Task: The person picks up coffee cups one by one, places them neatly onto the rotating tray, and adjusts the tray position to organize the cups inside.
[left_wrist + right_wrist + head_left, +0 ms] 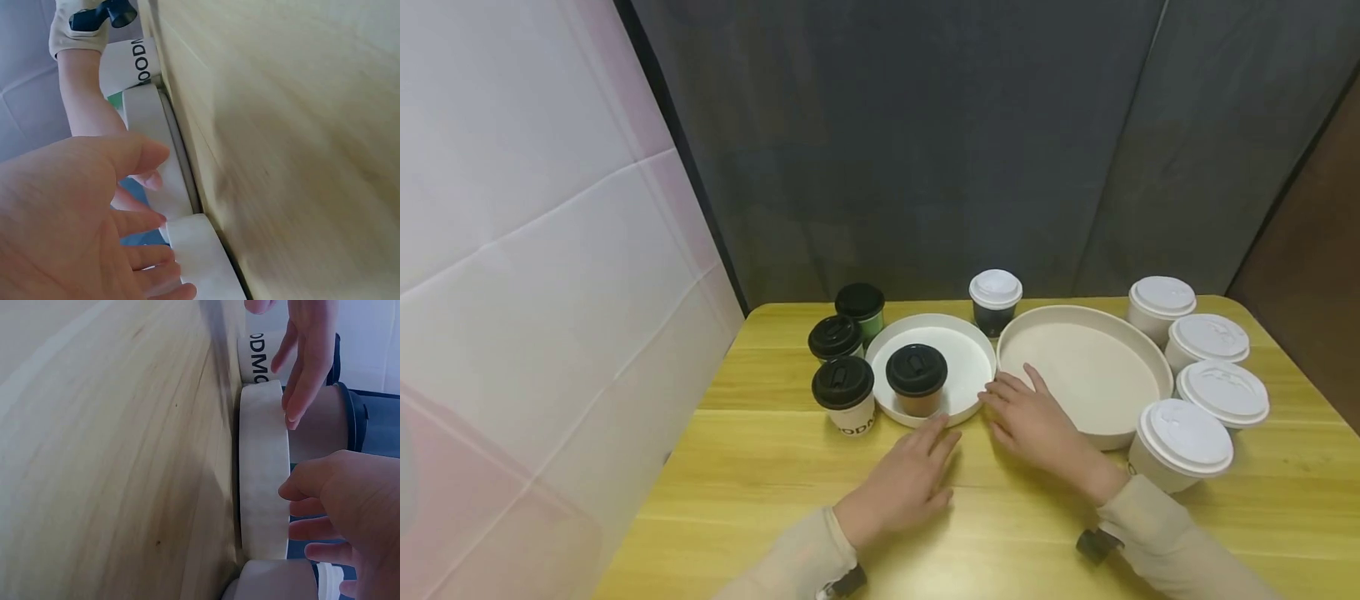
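Observation:
A round white tray (964, 358) bears one brown paper cup (917, 403) with a black lid. My left hand (901, 482) is at the tray's front rim, its fingers extended and slightly spread. At the tray's right front rim, my right hand (1036, 423) reaches out with loose, nearly straight fingers. It lies partly over the left edge of a round beige tray (1082, 371), whose visible floor is bare. In the right wrist view, the thumb and fingers of the right hand (362, 512) hover about the tray wall (264, 475) without curling round anything.
Left of the white tray stand black-lidded cups, the nearest a white lettered cup (852, 415). A dark cup with a white lid (995, 302) is behind, between the trays. Several white-lidded cups, the front one (1183, 442) included, line the beige tray's right side. A dark wall (925, 150) rises behind.

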